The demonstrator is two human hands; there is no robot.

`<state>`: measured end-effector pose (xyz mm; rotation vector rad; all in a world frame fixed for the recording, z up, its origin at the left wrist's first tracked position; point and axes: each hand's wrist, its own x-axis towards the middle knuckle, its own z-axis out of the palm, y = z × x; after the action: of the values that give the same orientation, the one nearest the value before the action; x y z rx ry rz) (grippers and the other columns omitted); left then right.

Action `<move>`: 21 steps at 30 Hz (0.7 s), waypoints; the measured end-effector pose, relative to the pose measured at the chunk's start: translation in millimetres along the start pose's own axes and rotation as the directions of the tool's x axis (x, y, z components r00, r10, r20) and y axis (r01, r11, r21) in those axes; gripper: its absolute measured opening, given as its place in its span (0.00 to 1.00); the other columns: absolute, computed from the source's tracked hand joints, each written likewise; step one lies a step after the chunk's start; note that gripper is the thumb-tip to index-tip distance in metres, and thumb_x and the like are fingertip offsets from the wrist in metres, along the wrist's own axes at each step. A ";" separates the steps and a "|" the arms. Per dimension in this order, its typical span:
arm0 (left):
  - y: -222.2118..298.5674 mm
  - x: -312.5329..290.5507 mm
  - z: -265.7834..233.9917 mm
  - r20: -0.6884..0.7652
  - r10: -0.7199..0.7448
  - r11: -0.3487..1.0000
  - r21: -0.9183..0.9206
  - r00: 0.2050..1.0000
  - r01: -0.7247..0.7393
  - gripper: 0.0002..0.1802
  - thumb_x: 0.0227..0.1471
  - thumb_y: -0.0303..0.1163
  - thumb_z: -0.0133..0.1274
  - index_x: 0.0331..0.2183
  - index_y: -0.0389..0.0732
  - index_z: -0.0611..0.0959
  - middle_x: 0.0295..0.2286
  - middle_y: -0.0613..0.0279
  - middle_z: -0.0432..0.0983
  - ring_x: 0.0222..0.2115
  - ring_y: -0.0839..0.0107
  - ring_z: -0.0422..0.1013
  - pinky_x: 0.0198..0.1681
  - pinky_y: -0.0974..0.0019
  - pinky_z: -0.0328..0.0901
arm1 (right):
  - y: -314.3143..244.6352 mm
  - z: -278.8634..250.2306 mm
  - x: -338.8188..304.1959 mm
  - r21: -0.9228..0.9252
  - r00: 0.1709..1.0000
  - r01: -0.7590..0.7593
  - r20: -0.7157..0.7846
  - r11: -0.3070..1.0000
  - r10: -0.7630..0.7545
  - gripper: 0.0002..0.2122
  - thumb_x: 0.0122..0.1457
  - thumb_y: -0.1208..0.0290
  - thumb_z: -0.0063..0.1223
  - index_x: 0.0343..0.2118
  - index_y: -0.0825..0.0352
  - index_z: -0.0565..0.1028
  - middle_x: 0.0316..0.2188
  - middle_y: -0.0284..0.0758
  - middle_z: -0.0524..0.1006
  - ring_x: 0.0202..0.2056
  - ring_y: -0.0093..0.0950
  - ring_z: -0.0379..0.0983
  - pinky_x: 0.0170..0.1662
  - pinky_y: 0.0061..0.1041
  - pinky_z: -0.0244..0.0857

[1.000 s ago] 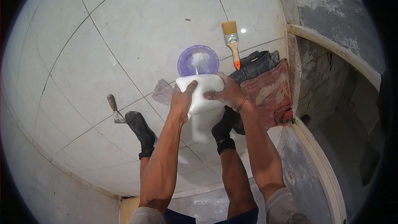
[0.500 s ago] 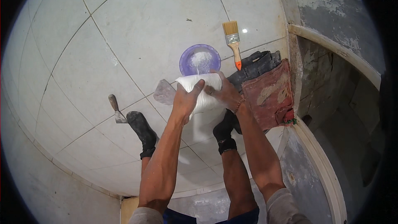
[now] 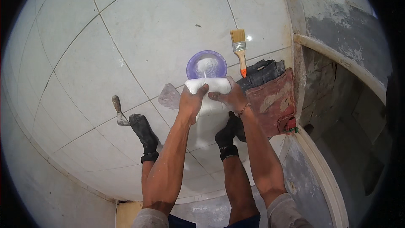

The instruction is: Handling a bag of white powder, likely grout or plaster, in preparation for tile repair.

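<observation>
Between both hands I grip a white bag (image 3: 213, 106), tilted over a purple bowl (image 3: 190, 68) on the floor. A thin stream of white powder runs from the bag's far edge into the bowl, where more white powder (image 3: 207, 65) lies heaped. My left hand (image 3: 193, 100) is closed on the bag's left side, thumb on top. On the right side my right hand (image 3: 233, 96) is closed the same way, its thumb pointing inward. The undersides of both hands are hidden by the bag.
A flat paintbrush (image 3: 239, 52) with an orange tip lies right of the bowl. Beside it are dark folded cloth (image 3: 261, 74) and a dusty red cloth (image 3: 272, 101). A greyish stone-like lump (image 3: 169, 96) sits left of the bag. A putty knife (image 3: 120, 110) lies near my left foot (image 3: 144, 133).
The powder heap in the bowl has grown. My view has shifted slightly, and the bag now looks smoother and squarer across its top, still held in both hands.
</observation>
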<state>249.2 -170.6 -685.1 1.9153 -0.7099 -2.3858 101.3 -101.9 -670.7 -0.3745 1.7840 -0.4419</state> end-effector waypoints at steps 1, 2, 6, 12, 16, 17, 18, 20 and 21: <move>-0.3 0.6 0.9 -0.007 0.024 0.999 0.024 1.000 -0.024 0.25 0.48 0.39 0.57 0.43 0.33 0.71 0.36 0.54 0.74 0.35 0.68 0.71 0.38 0.65 0.66 | 1.6 -0.7 -0.2 0.039 1.000 0.017 0.004 0.999 -0.017 0.30 0.37 0.55 0.70 0.40 0.69 0.69 0.31 0.35 0.76 0.34 0.23 0.72 0.38 0.24 0.66; -0.4 0.9 1.8 -0.008 0.028 0.999 0.017 1.000 -0.028 0.25 0.48 0.39 0.57 0.43 0.33 0.71 0.36 0.54 0.74 0.35 0.68 0.71 0.38 0.65 0.66 | 2.4 -2.1 0.2 0.079 0.999 0.033 0.008 0.996 -0.034 0.28 0.38 0.56 0.70 0.39 0.69 0.70 0.31 0.35 0.76 0.34 0.22 0.72 0.37 0.23 0.66; 0.5 -1.9 4.1 -0.011 0.024 1.000 -0.005 1.000 -0.024 0.24 0.48 0.39 0.57 0.42 0.33 0.73 0.35 0.55 0.74 0.34 0.69 0.70 0.37 0.66 0.65 | 1.6 -5.4 0.7 -0.021 1.000 0.010 0.004 1.000 -0.010 0.25 0.40 0.60 0.70 0.37 0.68 0.71 0.31 0.34 0.76 0.33 0.20 0.71 0.37 0.22 0.66; 6.1 -3.6 0.3 0.006 -0.118 0.975 -0.191 0.993 0.117 0.24 0.50 0.42 0.55 0.42 0.33 0.74 0.34 0.57 0.74 0.32 0.70 0.70 0.35 0.67 0.65 | 9.7 -14.1 2.2 0.296 0.995 -0.068 0.096 0.953 0.041 0.18 0.53 0.56 0.56 0.35 0.67 0.72 0.24 0.31 0.73 0.30 0.17 0.67 0.34 0.21 0.63; 14.3 -7.1 1.9 -0.048 -0.173 0.962 -0.220 0.984 0.159 0.22 0.50 0.40 0.54 0.42 0.33 0.74 0.34 0.57 0.74 0.32 0.70 0.69 0.36 0.67 0.65 | 4.5 -15.2 -2.4 0.168 0.989 -0.148 0.041 0.975 0.143 0.16 0.56 0.57 0.52 0.37 0.68 0.72 0.27 0.30 0.73 0.30 0.17 0.66 0.34 0.20 0.62; 17.4 -9.1 0.7 -0.048 -0.171 0.963 -0.219 0.984 0.157 0.22 0.50 0.40 0.54 0.42 0.33 0.74 0.34 0.57 0.74 0.32 0.70 0.69 0.36 0.67 0.65 | 2.9 -16.4 -5.3 0.174 0.989 -0.143 0.069 0.974 0.133 0.17 0.55 0.59 0.54 0.39 0.69 0.72 0.29 0.31 0.73 0.32 0.18 0.67 0.36 0.20 0.63; 20.5 -10.8 -1.8 -0.009 -0.154 0.966 -0.212 0.988 0.149 0.21 0.50 0.37 0.54 0.42 0.34 0.74 0.34 0.58 0.74 0.33 0.70 0.69 0.37 0.67 0.65 | 1.8 -16.3 -9.3 0.175 0.989 -0.141 0.068 0.974 0.131 0.17 0.55 0.59 0.54 0.39 0.69 0.72 0.29 0.31 0.73 0.32 0.18 0.67 0.36 0.20 0.63; 19.3 -10.8 -5.7 0.033 -0.142 0.968 -0.205 0.989 0.146 0.20 0.49 0.35 0.53 0.43 0.34 0.74 0.34 0.59 0.74 0.33 0.70 0.70 0.38 0.67 0.64 | 4.3 -15.7 -16.3 0.354 0.991 0.117 0.019 0.928 -0.132 0.20 0.52 0.64 0.59 0.44 0.70 0.70 0.34 0.32 0.74 0.36 0.20 0.69 0.40 0.19 0.63; 16.2 -10.8 -7.5 0.064 -0.122 0.968 -0.212 0.990 0.133 0.19 0.49 0.32 0.52 0.43 0.34 0.73 0.34 0.59 0.74 0.34 0.71 0.69 0.39 0.67 0.64 | 6.0 -18.1 -17.5 0.354 0.991 0.116 0.017 0.928 -0.130 0.20 0.52 0.64 0.59 0.44 0.70 0.70 0.34 0.32 0.74 0.36 0.20 0.69 0.40 0.19 0.63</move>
<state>254.4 -184.7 -670.7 1.8713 -0.3199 -2.4730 87.9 -86.5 -654.7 -0.2399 1.6068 -0.8243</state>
